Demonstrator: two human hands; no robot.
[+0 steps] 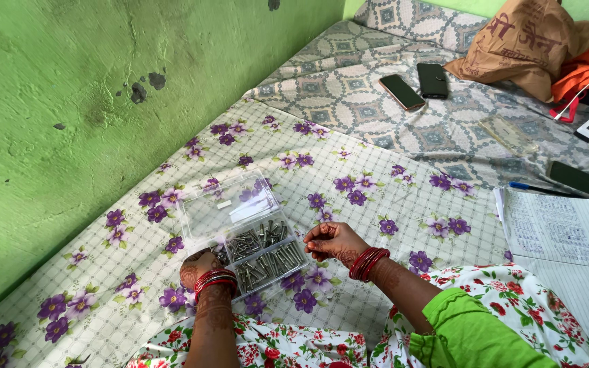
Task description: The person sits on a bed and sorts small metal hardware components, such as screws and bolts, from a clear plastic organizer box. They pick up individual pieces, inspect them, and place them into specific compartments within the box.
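A clear plastic box [207, 219] lies on a bedsheet with purple flowers, its lid folded back toward the wall. Its compartments hold several metal bolts [267, 260]. My left hand [198, 267] rests against the near left corner of the box, steadying it, red bangles at the wrist. My right hand [332, 242] hovers at the right edge of the box with fingertips pinched together; whether a small part sits between them cannot be told.
A green wall [69, 102] runs along the left. Two phones [401, 91] lie on a patterned sheet farther back, next to a brown bag [526, 41]. An open notebook [557, 228] and a pen [533, 187] lie at the right.
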